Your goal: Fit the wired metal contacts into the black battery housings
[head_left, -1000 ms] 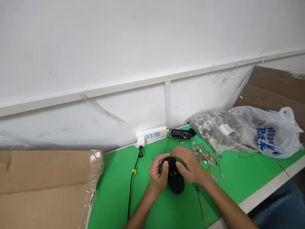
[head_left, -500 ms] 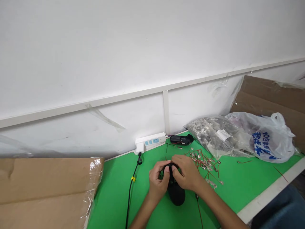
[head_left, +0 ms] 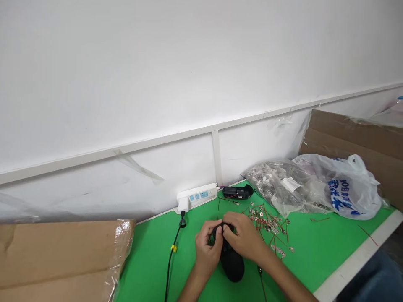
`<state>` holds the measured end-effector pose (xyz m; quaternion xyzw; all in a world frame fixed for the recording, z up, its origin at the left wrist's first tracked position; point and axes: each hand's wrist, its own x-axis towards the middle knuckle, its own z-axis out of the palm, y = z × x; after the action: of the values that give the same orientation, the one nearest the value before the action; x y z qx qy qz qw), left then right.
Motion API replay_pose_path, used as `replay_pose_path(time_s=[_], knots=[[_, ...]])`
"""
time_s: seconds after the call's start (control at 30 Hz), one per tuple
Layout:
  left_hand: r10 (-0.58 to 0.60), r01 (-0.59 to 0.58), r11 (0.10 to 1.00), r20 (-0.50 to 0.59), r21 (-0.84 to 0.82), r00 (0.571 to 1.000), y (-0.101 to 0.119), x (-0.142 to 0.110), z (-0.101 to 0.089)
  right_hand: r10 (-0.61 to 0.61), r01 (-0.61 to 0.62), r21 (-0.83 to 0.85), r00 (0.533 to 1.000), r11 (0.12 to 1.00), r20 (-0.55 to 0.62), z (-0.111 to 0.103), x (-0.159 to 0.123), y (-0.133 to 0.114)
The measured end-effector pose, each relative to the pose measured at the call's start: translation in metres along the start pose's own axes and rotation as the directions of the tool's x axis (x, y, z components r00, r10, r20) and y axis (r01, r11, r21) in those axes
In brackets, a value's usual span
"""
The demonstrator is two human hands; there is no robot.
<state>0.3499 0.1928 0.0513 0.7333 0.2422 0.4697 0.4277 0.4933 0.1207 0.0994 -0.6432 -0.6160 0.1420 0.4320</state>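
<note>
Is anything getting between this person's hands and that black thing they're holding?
Nothing visible. The left hand and right hand rest directly on the rounded black plastic housing; the scattered metal terminals with reddish wires lie further right, not between them.

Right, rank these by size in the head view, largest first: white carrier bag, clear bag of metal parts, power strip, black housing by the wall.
White plastic carrier bag and clear plastic bag of metal parts: about alike, unranked.
White power strip.
Black plastic housing by the wall.

left hand (head_left: 206,247), right hand (head_left: 242,237) closed on a black plastic housing (head_left: 232,268), green mat (head_left: 151,268), wired metal terminals (head_left: 267,222) just beside
</note>
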Motion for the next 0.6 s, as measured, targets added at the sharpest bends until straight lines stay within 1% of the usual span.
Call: replay_pose_path(time_s=[0.13,0.2,0.3,0.37,0.43,0.5,0.53,0.6], knots=[[-0.032,0.032,0.999,-0.002,-0.014,0.999,0.003,0.003,0.002,0.003,-0.004,-0.03,1.0,1.0,-0.012,0.0,0.002,0.003],[-0.063,0.063,0.997,-0.004,-0.048,0.998,0.006,0.005,0.003,0.005,-0.006,-0.061,1.0,0.998,-0.017,-0.001,0.002,0.005],[-0.187,0.188,0.973,0.015,-0.137,0.982,0.01,0.011,0.005,0.011,-0.011,-0.07,1.0,0.998,-0.005,-0.004,0.003,0.007],[-0.27,0.264,0.948,-0.011,-0.178,0.963,0.01,0.015,0.006,0.025,-0.026,-0.01,1.0,1.0,-0.01,-0.007,0.003,0.008],[-0.345,0.318,0.92,-0.092,-0.23,0.934,0.007,0.019,0.006,0.042,-0.039,0.071,0.998,0.997,-0.044,-0.011,0.002,0.009],[-0.452,0.374,0.852,-0.154,-0.367,0.879,0.002,0.021,0.006,0.029,-0.022,0.112,0.998,0.993,-0.058,-0.015,0.001,0.01],[-0.505,0.395,0.804,-0.16,-0.445,0.848,0.0,0.022,0.006,0.006,-0.001,0.108,0.999,0.994,-0.049,-0.016,0.0,0.011],[-0.585,0.423,0.704,-0.127,-0.571,0.801,-0.004,0.023,0.006,-0.049,0.05,0.071,0.999,0.996,-0.018,-0.02,0.0,0.014]])
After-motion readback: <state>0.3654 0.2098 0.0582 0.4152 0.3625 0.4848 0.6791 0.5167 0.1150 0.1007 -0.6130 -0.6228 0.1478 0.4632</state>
